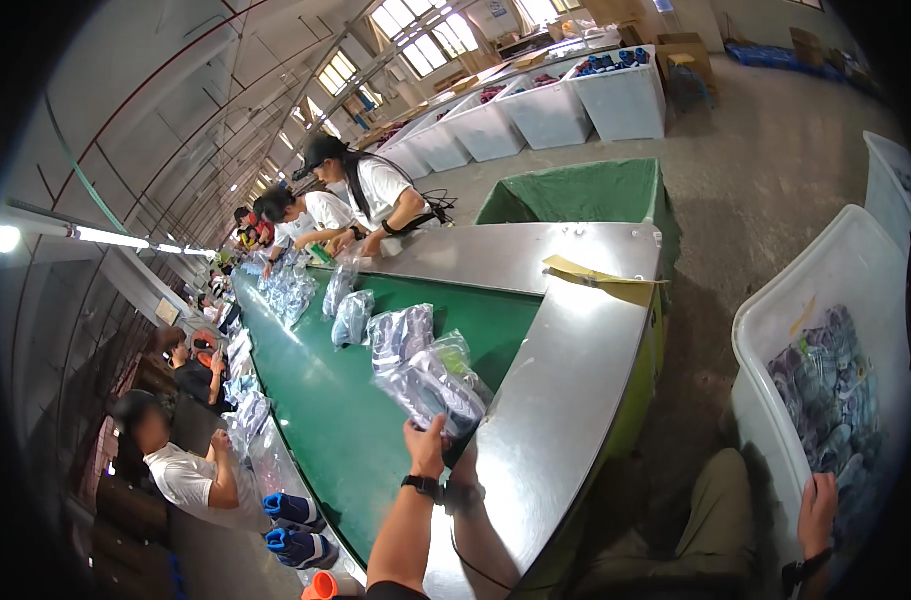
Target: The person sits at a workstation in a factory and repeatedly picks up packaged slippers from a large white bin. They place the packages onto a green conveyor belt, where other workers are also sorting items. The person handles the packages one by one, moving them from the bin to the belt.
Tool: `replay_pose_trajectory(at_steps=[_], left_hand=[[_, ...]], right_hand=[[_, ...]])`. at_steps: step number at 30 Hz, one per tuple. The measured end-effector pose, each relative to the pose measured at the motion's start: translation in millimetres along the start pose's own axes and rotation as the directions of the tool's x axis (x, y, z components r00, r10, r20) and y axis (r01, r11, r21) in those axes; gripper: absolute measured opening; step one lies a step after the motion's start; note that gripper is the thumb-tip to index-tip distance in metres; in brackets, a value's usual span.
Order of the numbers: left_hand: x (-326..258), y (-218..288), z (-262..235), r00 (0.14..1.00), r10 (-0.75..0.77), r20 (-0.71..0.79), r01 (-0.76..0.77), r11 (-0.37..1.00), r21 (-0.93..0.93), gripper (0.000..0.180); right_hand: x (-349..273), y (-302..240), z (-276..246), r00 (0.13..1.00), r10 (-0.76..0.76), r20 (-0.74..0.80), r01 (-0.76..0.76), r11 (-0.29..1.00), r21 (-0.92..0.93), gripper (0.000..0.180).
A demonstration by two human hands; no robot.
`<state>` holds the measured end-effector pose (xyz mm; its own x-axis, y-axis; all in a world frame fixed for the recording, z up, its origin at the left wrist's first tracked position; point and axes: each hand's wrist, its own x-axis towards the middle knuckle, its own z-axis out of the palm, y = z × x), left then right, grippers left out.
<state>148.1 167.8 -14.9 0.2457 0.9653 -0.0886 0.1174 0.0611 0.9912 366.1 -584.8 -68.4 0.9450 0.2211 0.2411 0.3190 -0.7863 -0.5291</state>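
My left hand (427,447), with a dark watch on its wrist, grips the near end of a clear plastic bag of grey-and-white shoes (437,392) at the end of the green conveyor belt (335,440). Touching that bag on the far side is another bagged pair of shoes (402,332). A smaller bagged bundle (352,318) lies farther up the belt. At the lower right, my right hand (818,515) is closed over the rim of a white plastic bin (755,400). Inside the bin are many bagged shoes (825,375).
A metal ledge (545,400) borders the belt, with a yellow sheet (600,272) on its corner. Behind it stands a green-lined bin (575,190). Co-workers (375,190) line both sides. Blue shoes (300,545) sit at the left edge. White bins (615,100) stand along the back.
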Motion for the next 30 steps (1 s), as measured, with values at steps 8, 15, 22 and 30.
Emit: replay_pose_trajectory(at_steps=[8, 15, 22, 30], left_hand=[[-87.2, 16.9, -51.2, 0.932, 0.163, 0.323, -0.168, 0.986, -0.014, 0.046], [-134.7, 40.0, -60.1, 0.886, -0.181, 0.427, 0.189, 0.982, 0.024, 0.067], [-131.4, 41.4, -17.3, 0.900, -0.168, 0.403, 0.160, 0.986, 0.052, 0.080], [-159.6, 48.3, 19.8, 0.782, -0.188, 0.594, 0.363, 0.912, -0.189, 0.031]], right_hand=[[2.9, -9.2, -2.7, 1.000, 0.006, 0.006, -0.007, 0.998, 0.063, 0.018], [1.8, -2.4, -1.0, 1.000, 0.017, 0.015, -0.018, 0.998, 0.053, 0.019], [3.0, -6.5, -4.6, 0.999, 0.049, 0.023, -0.050, 0.997, 0.058, 0.019], [10.1, -14.1, -15.5, 0.991, 0.102, 0.081, -0.116, 0.975, 0.188, 0.015]])
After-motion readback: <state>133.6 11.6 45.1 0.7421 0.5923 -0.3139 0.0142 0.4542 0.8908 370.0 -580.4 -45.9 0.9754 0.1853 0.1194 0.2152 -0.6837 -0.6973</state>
